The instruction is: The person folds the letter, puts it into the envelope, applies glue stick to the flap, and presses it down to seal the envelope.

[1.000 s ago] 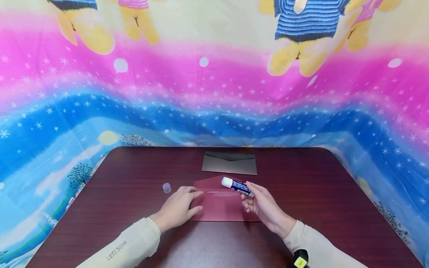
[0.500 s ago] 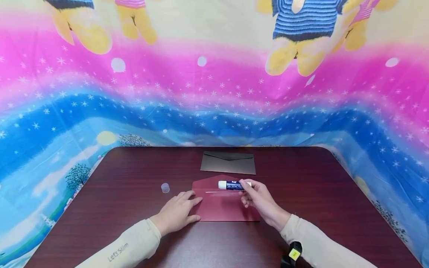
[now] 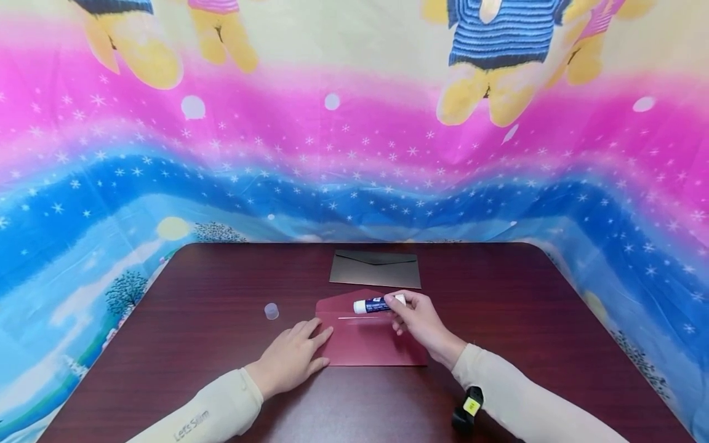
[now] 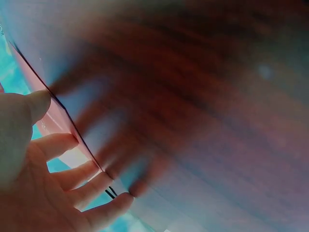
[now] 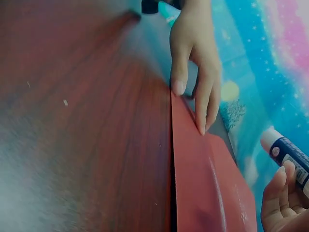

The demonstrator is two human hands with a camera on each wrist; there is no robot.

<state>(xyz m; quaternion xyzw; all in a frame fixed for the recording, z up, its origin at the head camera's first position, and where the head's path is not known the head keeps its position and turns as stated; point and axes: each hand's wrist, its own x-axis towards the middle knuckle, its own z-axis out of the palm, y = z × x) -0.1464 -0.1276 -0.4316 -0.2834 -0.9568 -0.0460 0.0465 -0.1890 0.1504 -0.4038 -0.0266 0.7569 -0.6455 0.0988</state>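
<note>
A dark red envelope (image 3: pixel 368 344) lies with its pointed flap spread toward the far side, a shiny pale strip running below the flap. My left hand (image 3: pixel 289 357) rests on the envelope's left edge, fingers extended; the left wrist view shows its fingertips (image 4: pixel 104 176) along that edge. Over the envelope's right part, my right hand (image 3: pixel 423 320) holds an uncapped glue stick (image 3: pixel 368 306) between thumb and fingers. Its white tip points left, above the flap's fold. In the right wrist view the glue stick (image 5: pixel 292 157) appears at the right margin.
A translucent cap (image 3: pixel 271 311) sits on the brown table (image 3: pixel 221 283) left of the red envelope. Behind lies a grey-brown envelope (image 3: pixel 376 275) with its flap folded down. A patterned cloth (image 3: pixel 354 154) hangs around the table's far and side edges.
The right hand has turned the glue stick from a rightward-down slant to nearly level and shifted it slightly left. The left hand has settled flatter at the envelope's edge.
</note>
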